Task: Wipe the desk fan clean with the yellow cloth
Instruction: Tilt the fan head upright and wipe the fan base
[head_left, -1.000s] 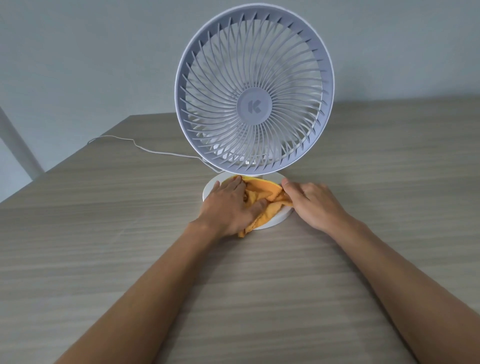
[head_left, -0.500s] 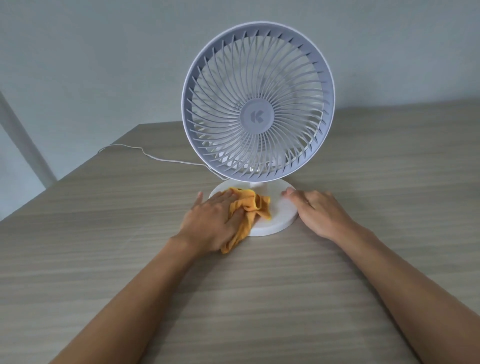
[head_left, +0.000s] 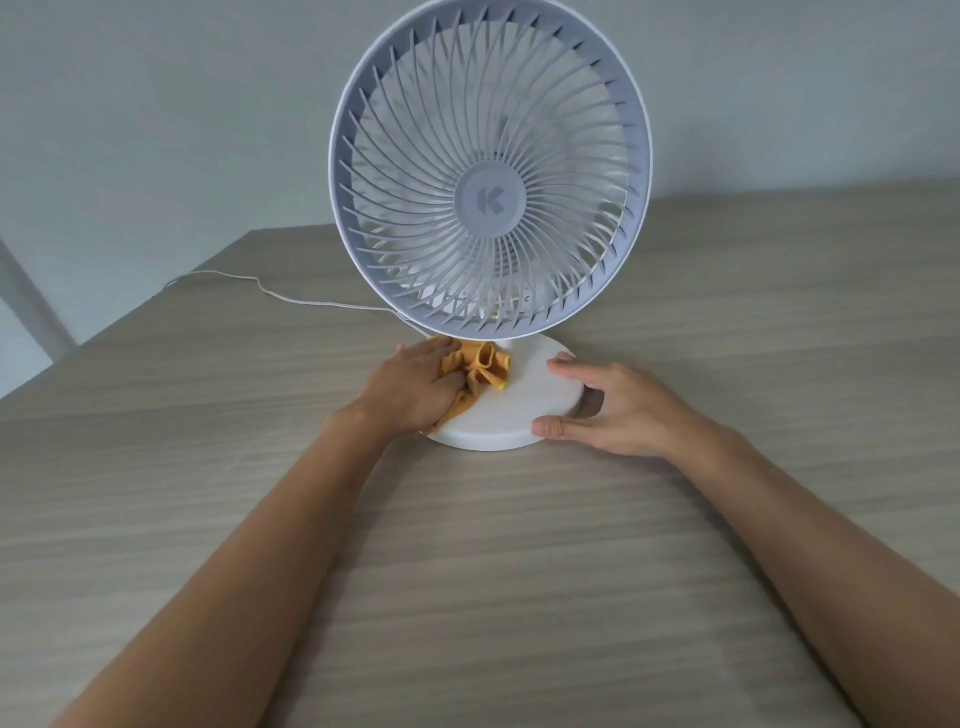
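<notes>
A white desk fan (head_left: 490, 200) with a round grille stands upright on the wooden table, on a flat round white base (head_left: 524, 402). The yellow cloth (head_left: 480, 366) lies crumpled on the left part of the base. My left hand (head_left: 415, 389) presses flat on the cloth's left half, covering part of it. My right hand (head_left: 618, 408) grips the right rim of the base, thumb at the front edge and fingers on top.
A thin white cable (head_left: 270, 293) runs from behind the fan to the table's far left edge. The wooden table (head_left: 467, 571) extends toward me and to the right. A pale wall stands behind.
My left hand has dragged the cloth leftward across the base. My right hand has let go of the cloth and now clasps the base's right rim. The view has moved closer.
</notes>
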